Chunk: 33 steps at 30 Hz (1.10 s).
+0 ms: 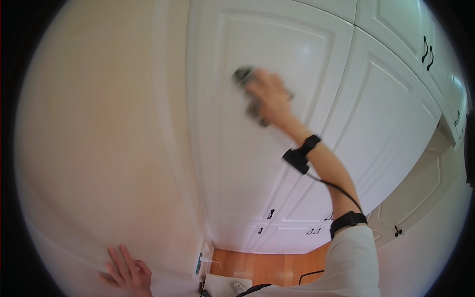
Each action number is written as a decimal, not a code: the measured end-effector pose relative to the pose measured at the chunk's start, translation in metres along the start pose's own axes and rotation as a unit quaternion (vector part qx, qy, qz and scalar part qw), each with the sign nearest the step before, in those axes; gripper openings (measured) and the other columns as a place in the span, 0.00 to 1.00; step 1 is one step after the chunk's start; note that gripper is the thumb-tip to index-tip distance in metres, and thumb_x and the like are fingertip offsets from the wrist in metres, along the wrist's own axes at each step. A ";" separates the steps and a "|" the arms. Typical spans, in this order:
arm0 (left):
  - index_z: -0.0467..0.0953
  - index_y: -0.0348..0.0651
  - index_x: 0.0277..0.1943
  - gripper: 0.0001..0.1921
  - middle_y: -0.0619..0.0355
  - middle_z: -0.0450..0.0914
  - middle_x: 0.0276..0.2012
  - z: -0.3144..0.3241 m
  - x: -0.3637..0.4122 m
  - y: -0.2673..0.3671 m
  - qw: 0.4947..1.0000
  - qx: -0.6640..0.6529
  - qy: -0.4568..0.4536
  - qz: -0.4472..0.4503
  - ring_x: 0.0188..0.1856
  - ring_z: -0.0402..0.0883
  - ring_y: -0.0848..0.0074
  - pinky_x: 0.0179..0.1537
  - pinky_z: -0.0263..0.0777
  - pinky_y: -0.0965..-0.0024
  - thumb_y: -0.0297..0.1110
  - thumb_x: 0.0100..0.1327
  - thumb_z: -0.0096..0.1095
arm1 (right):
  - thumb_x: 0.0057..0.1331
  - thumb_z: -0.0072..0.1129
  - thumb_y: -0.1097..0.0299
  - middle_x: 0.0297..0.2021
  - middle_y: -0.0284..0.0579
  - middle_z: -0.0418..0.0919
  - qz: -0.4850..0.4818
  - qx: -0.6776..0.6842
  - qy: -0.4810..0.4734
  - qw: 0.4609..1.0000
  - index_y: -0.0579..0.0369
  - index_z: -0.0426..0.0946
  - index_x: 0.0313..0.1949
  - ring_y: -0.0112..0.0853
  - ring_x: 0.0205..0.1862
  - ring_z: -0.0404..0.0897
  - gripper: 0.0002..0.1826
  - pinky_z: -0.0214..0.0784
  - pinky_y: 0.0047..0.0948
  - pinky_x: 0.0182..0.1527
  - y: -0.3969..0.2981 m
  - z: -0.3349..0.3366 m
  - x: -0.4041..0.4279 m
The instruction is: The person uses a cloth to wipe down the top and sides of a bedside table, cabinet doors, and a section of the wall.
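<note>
My right hand [274, 98] is closed around a bunched, dark grey-green cloth [243, 75], both blurred. The cloth lies at the panel of a tall white cabinet door [237, 159]; blur hides whether it presses flat. Down at the lower left, my left hand [130, 273] has its fingers spread at the cream wall [111, 148] and holds nothing. Its palm is partly hidden, so contact with the wall is hard to tell. A black strapped device [297, 160] sits on my right wrist.
Adjoining white doors [371, 111] carry dark handles [271, 214]. Below lies a wooden floor [267, 263]. A shoe [239, 286] rests on a white raised surface [219, 281] beneath me. A black cable [341, 188] runs along my right arm. Low on the wall is a small recess [200, 263].
</note>
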<state>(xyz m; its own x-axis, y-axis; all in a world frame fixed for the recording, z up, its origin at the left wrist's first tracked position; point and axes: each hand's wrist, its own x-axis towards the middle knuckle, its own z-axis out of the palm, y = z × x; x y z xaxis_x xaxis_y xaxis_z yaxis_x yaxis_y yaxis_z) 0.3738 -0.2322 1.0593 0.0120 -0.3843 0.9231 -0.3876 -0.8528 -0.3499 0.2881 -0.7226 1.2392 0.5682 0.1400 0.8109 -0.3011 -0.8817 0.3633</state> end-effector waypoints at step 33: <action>0.78 0.54 0.50 0.18 0.62 0.74 0.54 0.000 -0.007 0.011 0.999 0.022 -0.001 -0.030 0.65 0.56 0.65 0.67 0.38 0.60 0.30 0.56 0.52 | 0.59 0.41 0.75 0.56 0.58 0.65 0.197 -0.162 0.280 0.925 0.57 0.60 0.59 0.49 0.59 0.62 0.26 0.52 0.42 0.62 0.021 -0.027 -0.049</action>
<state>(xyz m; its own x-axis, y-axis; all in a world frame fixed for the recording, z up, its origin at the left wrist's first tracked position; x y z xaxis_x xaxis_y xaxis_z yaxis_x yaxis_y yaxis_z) 0.3690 -0.2392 1.0490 0.0361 -0.3333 0.9421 -0.3460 -0.8886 -0.3012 0.2332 -0.7360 1.2191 -0.0934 0.1275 0.9874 -0.6665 -0.7448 0.0331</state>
